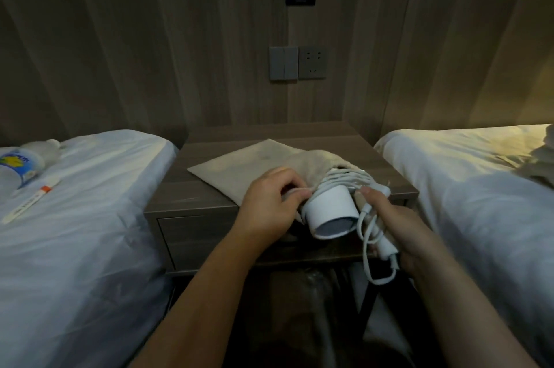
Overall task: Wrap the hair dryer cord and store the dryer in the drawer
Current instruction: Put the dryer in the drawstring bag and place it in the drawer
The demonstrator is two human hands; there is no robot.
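A white hair dryer [331, 211] hangs in front of the nightstand [209, 200], its round barrel end facing me. The white cord [367, 250] is coiled around its handle, with one loop drooping below. My right hand [398, 226] grips the handle and the cord bundle. My left hand [271, 207] pinches the edge of a beige cloth bag [239, 170] that lies on the nightstand top and bunches around the dryer's far end. The drawer front [192, 235] under the top looks closed.
A bed with white sheets stands on each side. On the left bed lie a plastic bottle [18, 165] and a thin wrapped stick [30, 203]. A wall switch and socket [298, 63] sit above the nightstand. The floor below is dark.
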